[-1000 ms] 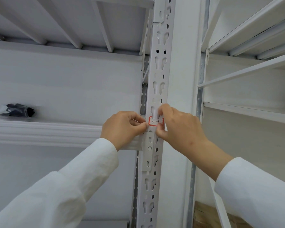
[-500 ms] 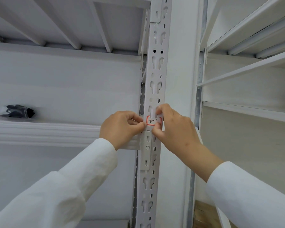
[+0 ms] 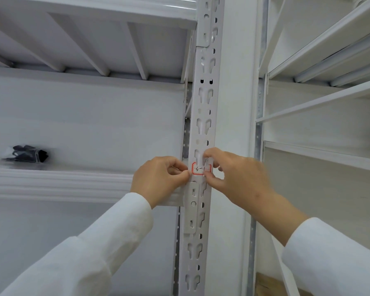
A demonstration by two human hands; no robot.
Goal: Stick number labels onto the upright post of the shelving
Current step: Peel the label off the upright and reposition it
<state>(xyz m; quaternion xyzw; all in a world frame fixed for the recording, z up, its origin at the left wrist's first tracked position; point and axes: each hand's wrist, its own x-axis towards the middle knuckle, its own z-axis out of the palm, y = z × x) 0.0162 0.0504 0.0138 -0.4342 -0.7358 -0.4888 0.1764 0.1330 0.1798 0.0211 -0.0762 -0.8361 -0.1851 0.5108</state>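
Label, red-bordered with handwritten marks, lies against the front face of the post, just above the shelf bracket. Left hand: fingers curled, thumb and forefinger pinching the label's left edge. Right hand: thumb and forefinger tips on the label's right edge, top and bottom. Dark bag lies on the shelf, well to the left.

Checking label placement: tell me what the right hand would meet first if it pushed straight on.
Probably the red-bordered white label on the perforated white metal post; the right hand already looks at it.
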